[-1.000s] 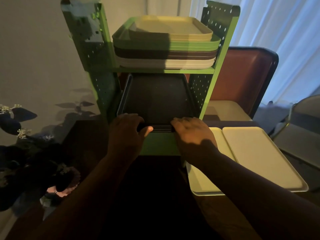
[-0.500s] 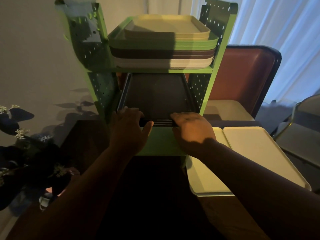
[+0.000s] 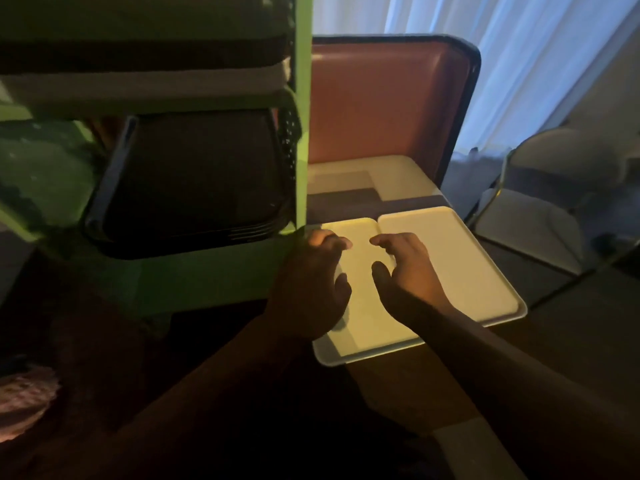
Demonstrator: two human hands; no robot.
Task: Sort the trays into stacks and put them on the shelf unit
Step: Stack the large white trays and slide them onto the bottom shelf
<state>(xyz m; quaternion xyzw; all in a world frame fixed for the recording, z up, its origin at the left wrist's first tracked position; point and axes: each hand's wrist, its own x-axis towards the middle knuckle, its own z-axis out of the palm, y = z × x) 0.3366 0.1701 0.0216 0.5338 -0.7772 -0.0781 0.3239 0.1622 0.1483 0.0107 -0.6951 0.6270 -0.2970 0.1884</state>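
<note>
The green shelf unit [image 3: 300,140] stands at the left. A stack of dark trays [image 3: 194,188] lies on its lower shelf, and a mixed stack of trays [image 3: 145,81] fills the shelf above. Right of the unit, two cream trays rest on the table: a lower one [image 3: 367,320] and an upper one [image 3: 464,265] overlapping its right side. My left hand [image 3: 313,282] hovers over the lower cream tray, fingers spread, holding nothing. My right hand [image 3: 405,268] hangs over the seam between both trays, fingers apart and empty.
A large reddish-brown tray [image 3: 384,98] leans upright behind the table, with another cream tray [image 3: 398,174] lying at its foot. Folding chairs [image 3: 540,216] stand at the right before a white curtain [image 3: 502,46]. A dark plant with a pink bloom [image 3: 24,400] is at the lower left.
Both hands let go of the dark tray stack on the lower shelf and moved right, above the cream trays. The view swung right and closer.
</note>
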